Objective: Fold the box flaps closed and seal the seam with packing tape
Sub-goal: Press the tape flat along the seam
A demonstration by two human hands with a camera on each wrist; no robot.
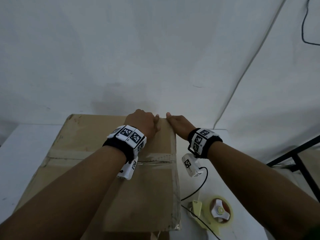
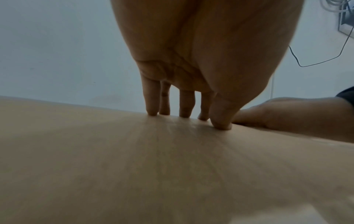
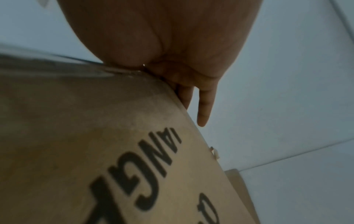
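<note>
A brown cardboard box (image 1: 97, 146) stands on the white table with its flaps folded flat. Clear packing tape (image 1: 155, 161) crosses the top, and another strip runs along the right edge (image 1: 175, 179). My left hand (image 1: 143, 122) rests at the far edge of the top; in the left wrist view its straight fingers (image 2: 184, 104) and thumb press on the cardboard (image 2: 153, 166). My right hand (image 1: 178, 122) lies over the far right corner. Its palm (image 3: 172, 53) bears on the taped edge and its fingers (image 3: 204, 109) reach straight down a side with black lettering (image 3: 95, 136).
A yellow tape dispenser (image 1: 216, 212) lies on the table (image 1: 242, 170) to the right of the box, with a black cable (image 1: 199, 189) beside it. A black metal frame (image 1: 301, 161) stands at the right. A white wall rises just behind the box.
</note>
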